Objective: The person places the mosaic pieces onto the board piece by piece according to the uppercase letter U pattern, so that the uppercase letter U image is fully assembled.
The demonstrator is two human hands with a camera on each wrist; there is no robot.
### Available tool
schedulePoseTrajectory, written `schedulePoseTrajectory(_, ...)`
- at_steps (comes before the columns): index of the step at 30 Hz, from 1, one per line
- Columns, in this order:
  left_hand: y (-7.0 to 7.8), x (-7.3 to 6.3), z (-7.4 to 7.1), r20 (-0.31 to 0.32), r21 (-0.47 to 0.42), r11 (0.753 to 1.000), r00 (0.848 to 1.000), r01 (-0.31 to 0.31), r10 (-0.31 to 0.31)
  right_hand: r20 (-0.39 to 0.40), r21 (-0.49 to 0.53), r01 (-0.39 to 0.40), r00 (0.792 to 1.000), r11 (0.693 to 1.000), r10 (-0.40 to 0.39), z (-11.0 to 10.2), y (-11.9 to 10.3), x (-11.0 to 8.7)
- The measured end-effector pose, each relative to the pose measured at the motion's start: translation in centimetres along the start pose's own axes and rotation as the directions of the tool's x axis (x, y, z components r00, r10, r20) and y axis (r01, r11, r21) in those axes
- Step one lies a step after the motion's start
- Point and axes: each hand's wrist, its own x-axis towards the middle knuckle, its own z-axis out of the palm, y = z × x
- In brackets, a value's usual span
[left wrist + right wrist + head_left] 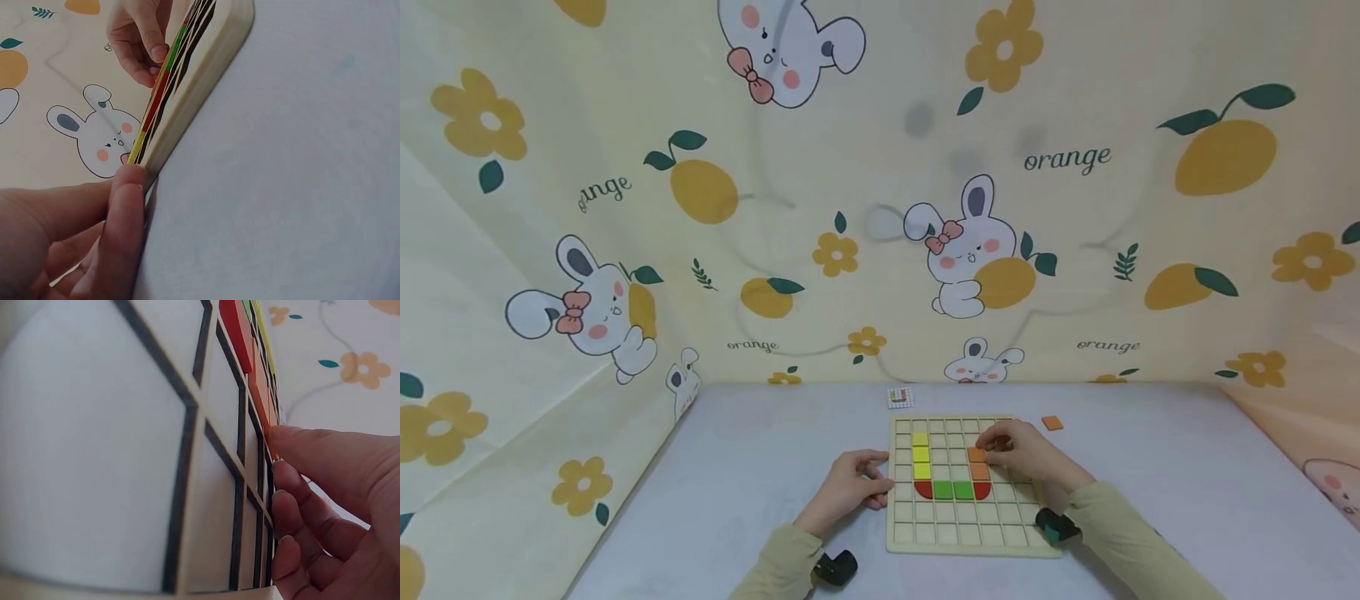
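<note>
A square wooden grid board (pixel 955 537) lies on the table. Set in it are yellow tiles (pixel 921 455) in a column, two green tiles (pixel 953 490), two red tiles with a rounded corner (pixel 982 491) and an orange tile (pixel 980 472). My right hand (pixel 1018 450) is over the board's right part, thumb and index finger pinching another orange tile (pixel 976 455) at its square; in the right wrist view the fingers mostly hide this tile. With thumb and index fingertips, my left hand (pixel 853 483) touches the board's left edge, other fingers loosely bent.
One loose orange tile (pixel 1052 423) lies on the table beyond the board's right corner. Behind the board is a small pattern card (pixel 900 397) showing a coloured U shape. A printed cloth (pixel 865 275) hangs behind the table. Each wrist wears a black device (pixel 836 569).
</note>
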Motion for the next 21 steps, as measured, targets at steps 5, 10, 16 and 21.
schedulePoseTrajectory(5,0.0,0.0,-0.2,0.004,-0.005,1.000,1.000,-0.006,0.006,0.005,0.015,-0.002,1.000,1.000,0.002,-0.1,-0.5,0.2)
schedulePoseTrajectory(10,0.3,-0.3,-0.3,-0.009,0.004,1.000,1.000,0.002,-0.002,0.017,0.017,0.008,1.000,1.000,-0.008,-0.4,-0.6,0.2)
schedulePoseTrajectory(16,-0.5,0.4,-0.2,-0.009,0.005,1.000,1.000,-0.006,0.006,-0.020,0.018,-0.076,0.997,0.997,0.077,-2.6,0.1,-0.6)
schedulePoseTrajectory(21,-0.5,0.2,0.0,-0.006,0.006,1.000,1.000,-0.008,0.008,-0.082,-0.033,-0.125,0.989,0.992,0.122,-4.4,1.7,-1.2)
